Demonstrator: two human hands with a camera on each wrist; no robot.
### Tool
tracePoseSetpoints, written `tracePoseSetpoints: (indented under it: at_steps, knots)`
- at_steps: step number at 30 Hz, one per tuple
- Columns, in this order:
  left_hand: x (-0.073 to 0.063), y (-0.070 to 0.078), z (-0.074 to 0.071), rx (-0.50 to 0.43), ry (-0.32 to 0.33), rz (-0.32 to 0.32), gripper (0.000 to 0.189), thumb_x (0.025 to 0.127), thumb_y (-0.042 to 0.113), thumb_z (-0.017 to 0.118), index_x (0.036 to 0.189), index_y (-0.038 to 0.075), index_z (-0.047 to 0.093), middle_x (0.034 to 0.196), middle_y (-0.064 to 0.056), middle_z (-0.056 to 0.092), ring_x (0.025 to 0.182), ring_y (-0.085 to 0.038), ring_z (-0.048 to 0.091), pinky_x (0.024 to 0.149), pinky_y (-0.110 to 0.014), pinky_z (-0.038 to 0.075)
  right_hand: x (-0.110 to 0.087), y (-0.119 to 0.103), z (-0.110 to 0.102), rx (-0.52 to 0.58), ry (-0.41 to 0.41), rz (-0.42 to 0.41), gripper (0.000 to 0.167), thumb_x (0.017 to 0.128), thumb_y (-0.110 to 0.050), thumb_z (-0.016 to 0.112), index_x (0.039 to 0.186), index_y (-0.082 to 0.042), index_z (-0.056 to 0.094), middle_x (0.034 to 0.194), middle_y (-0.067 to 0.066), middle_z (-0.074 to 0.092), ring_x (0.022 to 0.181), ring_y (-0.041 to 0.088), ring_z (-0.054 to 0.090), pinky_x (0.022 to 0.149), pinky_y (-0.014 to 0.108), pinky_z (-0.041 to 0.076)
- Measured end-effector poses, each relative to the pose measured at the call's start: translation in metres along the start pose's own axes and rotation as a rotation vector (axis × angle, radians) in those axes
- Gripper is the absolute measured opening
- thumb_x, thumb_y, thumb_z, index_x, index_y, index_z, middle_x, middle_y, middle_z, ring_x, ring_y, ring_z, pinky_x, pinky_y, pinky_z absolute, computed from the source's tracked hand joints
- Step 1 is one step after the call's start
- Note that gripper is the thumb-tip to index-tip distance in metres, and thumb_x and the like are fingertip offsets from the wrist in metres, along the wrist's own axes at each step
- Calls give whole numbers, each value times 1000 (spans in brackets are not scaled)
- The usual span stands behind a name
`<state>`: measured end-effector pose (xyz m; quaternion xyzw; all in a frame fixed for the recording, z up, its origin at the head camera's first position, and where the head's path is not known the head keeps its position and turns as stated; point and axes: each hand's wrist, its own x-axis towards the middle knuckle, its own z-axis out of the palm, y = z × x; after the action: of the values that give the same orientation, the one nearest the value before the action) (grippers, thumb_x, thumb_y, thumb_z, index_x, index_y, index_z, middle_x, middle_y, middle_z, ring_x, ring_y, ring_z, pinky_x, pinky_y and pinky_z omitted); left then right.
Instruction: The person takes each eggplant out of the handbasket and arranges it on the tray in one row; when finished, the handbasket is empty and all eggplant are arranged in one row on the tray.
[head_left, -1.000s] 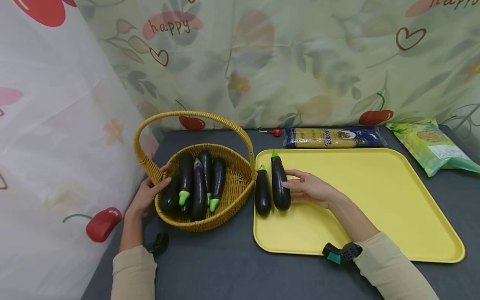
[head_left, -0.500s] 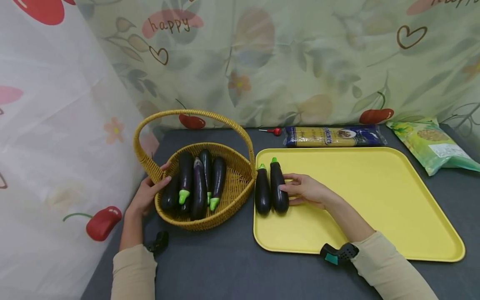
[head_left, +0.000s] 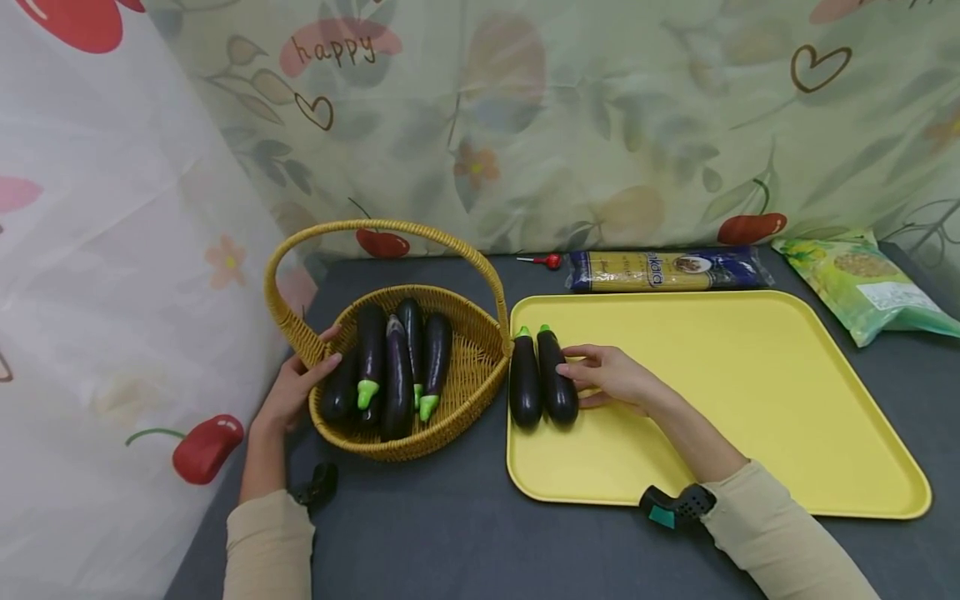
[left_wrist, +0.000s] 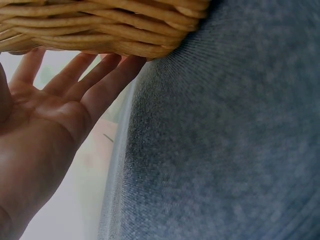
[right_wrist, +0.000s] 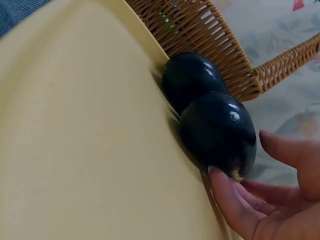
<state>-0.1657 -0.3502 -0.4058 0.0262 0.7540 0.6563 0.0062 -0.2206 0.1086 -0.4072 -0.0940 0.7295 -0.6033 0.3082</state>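
Observation:
On the left, my left hand (head_left: 288,392) grips the side of a wicker basket (head_left: 457,429), thumb over the rim and fingers against the outside. The left wrist view shows the fingers (left_wrist: 107,87) up against the woven wall. Several dark eggplants (head_left: 397,383) with green caps lie in the basket. My right hand (head_left: 611,379) holds an eggplant (head_left: 557,383) from its right side on the yellow tray, with thumb and fingers around it. Close along its left lies a second eggplant (head_left: 525,383). In the right wrist view both eggplants show their rounded ends.
The yellow tray (head_left: 720,400) spreads to the right of the basket on a dark grey cloth (head_left: 420,533). Behind it lie a pasta packet (head_left: 667,271), a small red-handled tool (head_left: 551,261) and a green bag (head_left: 870,287). The basket's tall handle (head_left: 390,227) arches up.
My right hand has brought its eggplant down the tray and left, close beside the other one, where its top now leans slightly left. The left hand and basket have stayed put.

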Motion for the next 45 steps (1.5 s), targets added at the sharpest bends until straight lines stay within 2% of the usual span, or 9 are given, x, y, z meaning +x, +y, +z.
tracePoseSetpoints:
  at_steps: [14, 18, 23, 27, 32, 39, 45]
  knots:
    - [-2, -2, -2, 5, 16, -3, 57, 99, 17, 54, 150, 8, 31, 142, -8, 42, 120, -10, 44, 88, -20, 43, 0, -5, -2, -25, 46, 2, 63, 97, -29, 57, 146, 2, 32, 131, 26, 49, 99, 27, 62, 77, 39, 53]
    - [-2, -2, -2, 6, 18, 5, 56, 99, 16, 53, 150, 7, 32, 142, -7, 43, 120, -11, 44, 88, -20, 43, -6, -13, -4, -28, 77, -30, 59, 99, -28, 55, 144, 4, 34, 131, 27, 49, 102, 29, 61, 79, 39, 53]
    - [-1, 0, -2, 20, 11, 6, 56, 99, 16, 53, 150, 8, 31, 147, -10, 38, 121, -12, 42, 88, -20, 43, -18, -26, -9, -18, 81, -107, 54, 101, -26, 50, 144, 4, 35, 130, 29, 47, 110, 36, 54, 81, 38, 52]
    - [0, 1, -1, 23, 4, -4, 56, 99, 18, 54, 150, 9, 31, 147, -14, 35, 120, -13, 43, 88, -20, 43, -26, -36, -8, 43, 24, -160, 55, 100, -28, 51, 145, 1, 35, 128, 29, 46, 114, 40, 51, 83, 40, 51]
    - [2, 2, -1, 16, 1, -17, 57, 99, 18, 54, 150, 9, 31, 146, -17, 36, 120, -13, 43, 87, -21, 44, -31, -49, 1, 110, -78, -183, 54, 99, -29, 54, 142, 0, 37, 127, 32, 43, 113, 42, 49, 85, 45, 50]
    - [3, 2, 0, 14, -4, -24, 57, 99, 19, 54, 150, 9, 32, 144, -20, 36, 119, -14, 44, 87, -21, 45, -29, -66, 21, 164, -283, -152, 54, 101, -26, 49, 142, 6, 34, 122, 22, 51, 106, 33, 55, 86, 48, 48]
    - [2, 0, -1, 16, -3, -23, 56, 99, 19, 54, 150, 10, 32, 145, -21, 36, 119, -14, 43, 87, -21, 44, -20, -79, 55, 288, -419, -113, 51, 103, -21, 45, 145, 4, 31, 121, 17, 53, 109, 28, 56, 90, 51, 45]
